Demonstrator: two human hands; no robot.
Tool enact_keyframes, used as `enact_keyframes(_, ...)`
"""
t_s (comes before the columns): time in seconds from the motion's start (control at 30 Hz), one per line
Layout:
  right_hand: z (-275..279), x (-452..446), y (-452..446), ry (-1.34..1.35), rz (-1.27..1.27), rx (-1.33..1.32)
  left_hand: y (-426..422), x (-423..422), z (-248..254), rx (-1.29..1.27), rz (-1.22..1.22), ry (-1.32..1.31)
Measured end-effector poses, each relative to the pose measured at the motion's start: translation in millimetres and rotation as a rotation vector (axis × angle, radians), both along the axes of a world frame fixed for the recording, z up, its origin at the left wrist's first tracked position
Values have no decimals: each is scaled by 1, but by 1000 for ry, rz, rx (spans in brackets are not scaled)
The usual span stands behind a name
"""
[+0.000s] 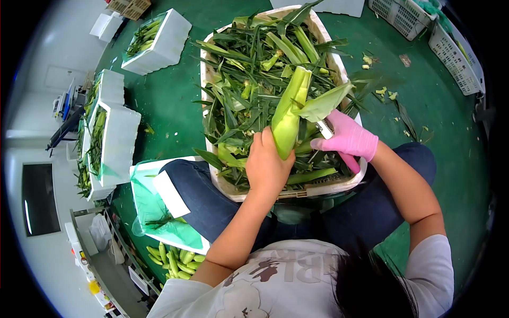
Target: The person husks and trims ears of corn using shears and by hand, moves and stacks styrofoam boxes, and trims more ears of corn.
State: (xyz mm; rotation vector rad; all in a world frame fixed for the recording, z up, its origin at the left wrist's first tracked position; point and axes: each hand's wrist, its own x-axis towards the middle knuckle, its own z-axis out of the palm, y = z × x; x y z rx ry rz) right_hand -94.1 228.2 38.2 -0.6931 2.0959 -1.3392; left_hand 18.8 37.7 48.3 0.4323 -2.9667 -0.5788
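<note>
My bare left hand is wrapped round the lower part of a green ear of corn, which stands tilted over the basket with a loose husk leaf spreading to the right. Close to the ear on its right, my right hand wears a pink glove and grips a knife; its pale blade shows between the fingers and a pink handle sticks out below. Beneath both hands is a large white basket full of torn green husks and leaves.
White foam boxes with corn stand at the left. A lined foam box and a pile of peeled green ears lie by my left leg. Crates stand at the upper right; scraps dot the green floor.
</note>
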Motion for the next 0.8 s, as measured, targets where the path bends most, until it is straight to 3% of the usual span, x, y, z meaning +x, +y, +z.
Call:
enact_keyframes(0.13,-20,-10,6,338,102,-55,-18,5,14,-39,-80,-51)
enact_keyframes(0.2,-21,-11,4,195,157,42,-26,8,18,-48,-111,-51)
enact_keyframes(0.3,-37,-3,-7,227,142,141,-36,9,27,-26,-111,-94)
enact_keyframes(0.4,-20,14,-10,-512,-24,-102,-57,10,23,234,-144,-121)
enact_keyframes(0.47,-25,18,-13,-674,-27,-279,-69,16,9,532,-152,-143)
enact_keyframes(0.53,-20,23,-17,-1172,-271,-297,-59,21,13,1364,44,-165)
enact_keyframes(0.6,-43,26,-8,-1518,-110,-444,-59,32,7,1717,271,-191)
enact_keyframes(0.67,-10,39,-16,-1269,-131,-162,-58,34,1,1977,343,-229)
enact_keyframes(0.73,-7,44,-24,-1056,-163,-295,-47,33,-4,1734,387,-149)
enact_keyframes(0.8,6,37,-41,-573,-208,-280,-33,36,-16,1420,239,-12)
